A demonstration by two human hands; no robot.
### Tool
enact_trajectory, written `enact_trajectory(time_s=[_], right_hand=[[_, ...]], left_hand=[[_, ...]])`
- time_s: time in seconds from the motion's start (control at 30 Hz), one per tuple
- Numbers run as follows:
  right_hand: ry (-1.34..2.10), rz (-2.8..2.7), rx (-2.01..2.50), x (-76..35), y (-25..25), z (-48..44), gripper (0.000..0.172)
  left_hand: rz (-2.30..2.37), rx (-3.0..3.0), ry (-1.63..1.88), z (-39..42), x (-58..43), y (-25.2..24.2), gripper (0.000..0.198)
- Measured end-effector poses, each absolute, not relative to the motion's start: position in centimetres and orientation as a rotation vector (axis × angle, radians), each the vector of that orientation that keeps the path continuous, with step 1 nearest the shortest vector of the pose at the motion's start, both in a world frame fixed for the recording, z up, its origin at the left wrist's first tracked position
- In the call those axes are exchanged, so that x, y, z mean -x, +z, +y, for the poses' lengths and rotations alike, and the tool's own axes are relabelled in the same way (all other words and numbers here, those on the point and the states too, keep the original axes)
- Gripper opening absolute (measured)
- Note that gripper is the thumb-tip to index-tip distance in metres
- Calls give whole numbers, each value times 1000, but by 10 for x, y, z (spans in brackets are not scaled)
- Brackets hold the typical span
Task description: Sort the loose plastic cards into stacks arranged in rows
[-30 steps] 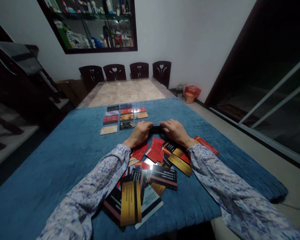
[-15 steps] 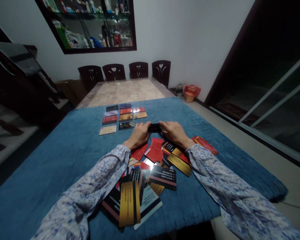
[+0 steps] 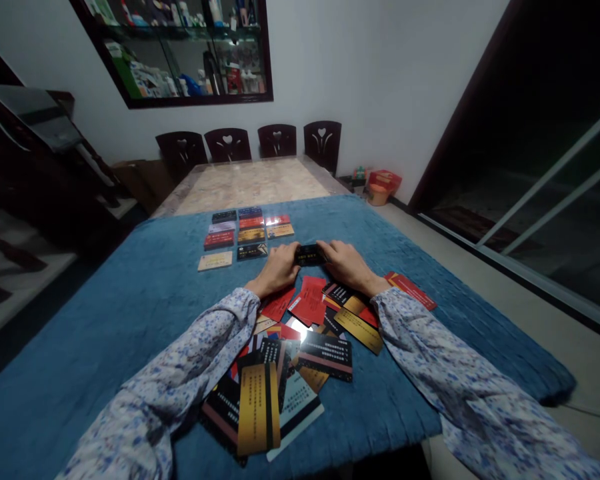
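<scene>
Between my two hands is a black card (image 3: 309, 255) with gold lettering; whether it is one card or a small stack I cannot tell. My left hand (image 3: 279, 269) grips its left end, and my right hand (image 3: 349, 265) grips its right end. Just below my hands lie loose red cards (image 3: 310, 300). Nearer to me a jumbled heap holds a gold card (image 3: 259, 408), a black card with a brown stripe (image 3: 326, 353) and a pale blue card (image 3: 300, 407). Under my right forearm another gold card (image 3: 359, 329) shows.
Left of my hands, card stacks stand in rows, among them a black one (image 3: 253, 251), a red one (image 3: 219, 240) and a cream one (image 3: 215, 261). Red cards (image 3: 411, 291) lie right of my right wrist. A blue cloth (image 3: 145, 300) covers the near table; chairs (image 3: 277, 140) stand behind.
The black card between my hands has tipped so its gold lettering shows more clearly. My hands have barely shifted, and the other cards lie as before.
</scene>
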State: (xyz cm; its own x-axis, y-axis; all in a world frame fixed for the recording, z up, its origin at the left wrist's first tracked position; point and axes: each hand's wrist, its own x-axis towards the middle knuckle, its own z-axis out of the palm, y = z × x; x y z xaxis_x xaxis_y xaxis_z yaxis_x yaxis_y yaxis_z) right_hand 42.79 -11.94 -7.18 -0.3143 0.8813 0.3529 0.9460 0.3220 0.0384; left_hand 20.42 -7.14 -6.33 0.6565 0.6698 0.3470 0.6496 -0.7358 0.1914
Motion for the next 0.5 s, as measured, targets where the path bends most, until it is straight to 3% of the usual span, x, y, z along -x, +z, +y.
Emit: enact_trajectory(time_s=[0.5], right_hand=[[-279,-2337,1595,-426,-66,-121,59]], left_hand=[[1101,-2835,644,-68,-197,-64,56]])
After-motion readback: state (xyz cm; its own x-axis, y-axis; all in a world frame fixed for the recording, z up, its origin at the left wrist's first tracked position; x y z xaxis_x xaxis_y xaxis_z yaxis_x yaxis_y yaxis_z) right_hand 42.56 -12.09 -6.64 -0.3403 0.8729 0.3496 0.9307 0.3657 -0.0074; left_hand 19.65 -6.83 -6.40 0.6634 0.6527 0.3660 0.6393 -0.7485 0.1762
